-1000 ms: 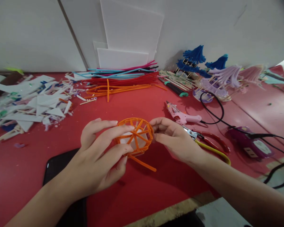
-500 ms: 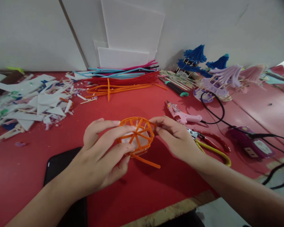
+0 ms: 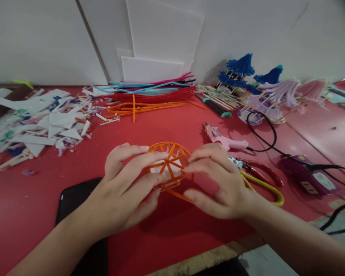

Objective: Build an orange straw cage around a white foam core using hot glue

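Gripping an orange pipe-cleaner frame (image 3: 169, 163), left-hand fingers (image 3: 152, 156) pinch its side; right-hand fingers (image 3: 202, 157) spread opposite.

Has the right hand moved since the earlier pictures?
Yes. Judged against the pink glue gun, the right hand has spread, its thumb dropping away toward the near edge of the table, beside the loose orange strip.

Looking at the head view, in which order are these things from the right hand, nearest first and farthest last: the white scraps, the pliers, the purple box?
From the right hand:
1. Pliers, just to its right.
2. Purple box, farther to the right, beyond the pliers.
3. White scraps, across on the far left side.
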Motion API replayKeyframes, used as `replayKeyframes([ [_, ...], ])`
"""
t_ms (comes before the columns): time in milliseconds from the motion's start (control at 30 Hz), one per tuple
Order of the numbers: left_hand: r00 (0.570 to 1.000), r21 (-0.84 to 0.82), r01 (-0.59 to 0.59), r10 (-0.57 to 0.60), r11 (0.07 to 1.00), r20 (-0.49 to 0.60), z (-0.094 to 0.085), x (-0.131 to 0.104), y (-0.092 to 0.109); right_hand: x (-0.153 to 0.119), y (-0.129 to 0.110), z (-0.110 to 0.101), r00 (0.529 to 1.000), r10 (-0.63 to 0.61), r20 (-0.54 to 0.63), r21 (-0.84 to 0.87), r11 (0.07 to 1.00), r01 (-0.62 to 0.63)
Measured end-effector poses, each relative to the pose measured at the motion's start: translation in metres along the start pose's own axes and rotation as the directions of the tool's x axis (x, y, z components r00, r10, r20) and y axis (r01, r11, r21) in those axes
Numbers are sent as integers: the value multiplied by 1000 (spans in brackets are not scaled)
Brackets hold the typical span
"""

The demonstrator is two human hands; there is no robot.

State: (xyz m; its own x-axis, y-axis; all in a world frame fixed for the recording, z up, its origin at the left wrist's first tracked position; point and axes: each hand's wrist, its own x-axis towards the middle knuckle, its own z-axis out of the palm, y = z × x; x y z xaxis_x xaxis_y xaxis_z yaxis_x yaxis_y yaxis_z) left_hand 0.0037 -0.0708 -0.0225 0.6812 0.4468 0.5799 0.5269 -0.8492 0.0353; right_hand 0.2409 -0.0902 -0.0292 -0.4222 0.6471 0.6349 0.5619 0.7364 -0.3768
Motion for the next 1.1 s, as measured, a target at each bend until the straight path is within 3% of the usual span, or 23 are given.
replayKeyframes([
  [67, 1000, -7, 3, -3, 1000, 7, 0, 0, 0, -1, -3, 1, 994, -99, 37, -16, 995, 100],
  [200, 1000, -15, 24, -24, 1000, 10, 1, 0, 1, -3, -4, 5, 988, -138, 67, -97, 985, 144],
  [567, 997, -89, 58, -63, 994, -47, 1, -3, 0, 2, -6, 7, 991, -120, 62, -36, 992, 123],
  [800, 1000, 24, 13, -13, 1000, -12, 2, 0, -1, 1, -3, 7, 991, -131, 29, -31, 991, 132],
  [1100, 998, 10, 49, -48, 999, -35, 2, -2, 2, 1, -2, 6, 991, -123, 45, -15, 992, 124],
])
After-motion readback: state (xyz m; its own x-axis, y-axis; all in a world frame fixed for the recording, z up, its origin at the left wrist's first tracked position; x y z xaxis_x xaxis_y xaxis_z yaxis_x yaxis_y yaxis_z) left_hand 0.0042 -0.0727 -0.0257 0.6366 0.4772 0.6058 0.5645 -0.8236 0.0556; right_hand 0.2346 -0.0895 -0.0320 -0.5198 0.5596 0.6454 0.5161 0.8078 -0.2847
